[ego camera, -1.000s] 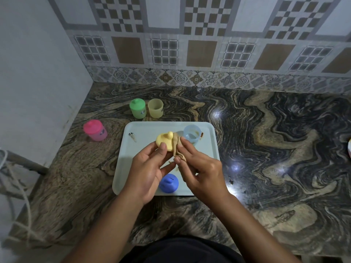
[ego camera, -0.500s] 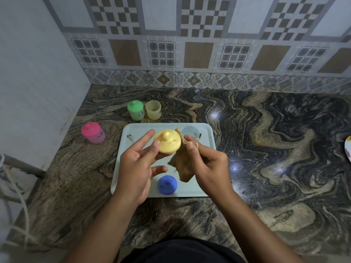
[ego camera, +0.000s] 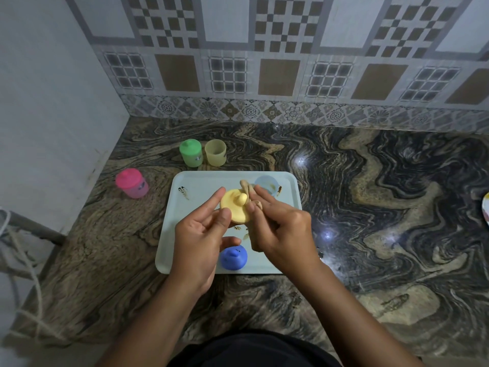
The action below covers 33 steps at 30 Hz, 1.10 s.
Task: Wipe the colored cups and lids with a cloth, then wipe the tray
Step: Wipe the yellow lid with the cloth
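Note:
My left hand holds a yellow spouted lid between thumb and fingers above the pale blue tray. A beige cloth is pinched in my right hand and pressed against the lid's spout. On the tray lie a blue lid near the front edge and a light blue cup at the back right. Brown smears mark the tray. Behind the tray stand a green lidded cup and an open yellow cup.
A pink lidded cup stands left of the tray near the white wall. The marble counter stretches to the right, where the rim of a plate shows at the frame edge. Ropes and a bar lie at lower left.
The yellow lid has been turned so its top and spout face me. The cloth has moved from hanging beside the lid to wrapping against the spout.

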{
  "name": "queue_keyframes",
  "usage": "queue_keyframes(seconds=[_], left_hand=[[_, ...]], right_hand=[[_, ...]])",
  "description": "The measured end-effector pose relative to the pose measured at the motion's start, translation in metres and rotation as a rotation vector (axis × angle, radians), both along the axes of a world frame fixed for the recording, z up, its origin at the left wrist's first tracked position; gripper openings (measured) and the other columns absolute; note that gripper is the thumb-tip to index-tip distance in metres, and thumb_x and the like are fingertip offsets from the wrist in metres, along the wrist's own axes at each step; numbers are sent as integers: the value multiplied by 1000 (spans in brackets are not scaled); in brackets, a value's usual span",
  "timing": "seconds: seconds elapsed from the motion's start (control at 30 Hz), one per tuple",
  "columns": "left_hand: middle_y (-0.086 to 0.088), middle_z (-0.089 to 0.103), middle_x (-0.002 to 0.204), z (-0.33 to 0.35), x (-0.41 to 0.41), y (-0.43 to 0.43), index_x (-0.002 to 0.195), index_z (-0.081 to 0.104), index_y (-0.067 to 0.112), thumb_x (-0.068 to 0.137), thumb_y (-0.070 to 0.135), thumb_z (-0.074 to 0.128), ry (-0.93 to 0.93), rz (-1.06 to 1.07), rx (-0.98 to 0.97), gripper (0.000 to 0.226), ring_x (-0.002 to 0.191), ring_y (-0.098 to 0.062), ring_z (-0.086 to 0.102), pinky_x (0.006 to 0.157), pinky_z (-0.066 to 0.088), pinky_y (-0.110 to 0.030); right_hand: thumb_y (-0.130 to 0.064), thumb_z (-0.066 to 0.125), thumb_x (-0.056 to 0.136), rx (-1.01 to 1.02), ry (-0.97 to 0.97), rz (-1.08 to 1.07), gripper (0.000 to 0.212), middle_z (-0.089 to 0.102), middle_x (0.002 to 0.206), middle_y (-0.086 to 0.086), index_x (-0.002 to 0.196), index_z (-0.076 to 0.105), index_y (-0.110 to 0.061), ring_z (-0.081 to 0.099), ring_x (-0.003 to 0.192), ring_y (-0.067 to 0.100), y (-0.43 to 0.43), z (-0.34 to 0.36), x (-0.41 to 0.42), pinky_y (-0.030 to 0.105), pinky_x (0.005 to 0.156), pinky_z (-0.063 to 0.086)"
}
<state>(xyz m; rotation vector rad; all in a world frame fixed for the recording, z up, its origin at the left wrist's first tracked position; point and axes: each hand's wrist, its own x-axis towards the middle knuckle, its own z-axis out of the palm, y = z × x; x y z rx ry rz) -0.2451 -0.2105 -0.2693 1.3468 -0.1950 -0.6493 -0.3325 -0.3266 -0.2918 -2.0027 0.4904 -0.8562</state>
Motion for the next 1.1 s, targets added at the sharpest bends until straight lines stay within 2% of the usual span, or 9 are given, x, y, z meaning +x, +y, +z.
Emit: queue_keyframes(seconds=[0.17, 0.33, 0.47, 0.57, 0.67, 0.83, 0.9, 1.03, 1.1], left_hand=[[-3, 72, 119, 1, -1, 0, 137, 54, 22, 94, 10, 58, 78, -35, -45, 45, 109, -17, 69, 67, 60, -37], [3, 71, 122, 3, -4, -1, 146, 41, 20, 95, 3, 55, 54, -68, -57, 56, 110, -14, 69, 73, 61, -37], [-8, 75, 113, 4, -4, -1, 135, 50, 17, 89, 10, 61, 34, -24, -52, 48, 101, -21, 72, 60, 59, -32], [-10, 76, 103, 7, -3, 2, 124, 55, 16, 80, 18, 66, 27, -10, -42, 45, 93, -22, 74, 48, 53, -26], [-10, 77, 100, 8, -6, 1, 125, 59, 14, 80, 23, 65, 25, 9, -44, 46, 92, -23, 74, 50, 54, -28], [-4, 74, 116, 11, -12, -3, 141, 47, 18, 81, 17, 65, 9, -33, -89, 63, 107, -18, 70, 77, 60, -40], [-5, 74, 114, 11, -11, -4, 142, 45, 20, 83, 12, 66, 29, 10, -91, 63, 105, -19, 72, 75, 61, -39], [-11, 75, 110, 10, -6, -4, 135, 54, 16, 93, 10, 60, 40, 96, -88, 43, 103, -23, 72, 77, 60, -40], [-8, 73, 117, 12, -7, -5, 141, 48, 20, 91, 9, 61, 15, 61, -86, 53, 109, -20, 70, 86, 59, -40]], right_hand=[[-13, 59, 101, 295, 105, 167, 26, 63, 127, -24, 123, 73, -17, 46, 138, -2, -4, 15, -3, 27, 117, 40], [-21, 60, 99, 37, 80, 161, 36, 60, 142, 8, 132, 67, -9, 45, 142, 10, 1, 10, -6, 37, 105, 53], [-22, 59, 100, -63, 43, 161, 36, 62, 138, 16, 131, 67, -6, 48, 140, 15, 2, 10, -6, 35, 101, 56], [-14, 60, 100, 107, 65, 117, 25, 70, 123, 3, 118, 75, -7, 49, 137, 4, -7, 19, -5, 22, 110, 46], [-15, 58, 102, 364, 92, 162, 23, 71, 126, 1, 110, 79, -9, 53, 132, -2, -14, 25, -3, 28, 112, 45], [-18, 51, 107, 472, 111, 215, 27, 78, 93, 21, 105, 77, -12, 76, 80, 5, -6, 28, 0, 48, 107, 49], [-18, 51, 106, 479, 93, 195, 28, 78, 99, 18, 101, 78, -10, 73, 94, -1, -8, 26, 0, 40, 109, 48], [-27, 61, 99, 442, 37, 179, 25, 72, 113, -5, 119, 76, -23, 65, 124, 19, 1, 19, 1, 41, 106, 51], [-19, 63, 98, 339, 36, 187, 29, 65, 130, -8, 125, 72, -17, 50, 138, 6, 5, 14, 0, 27, 115, 42]])
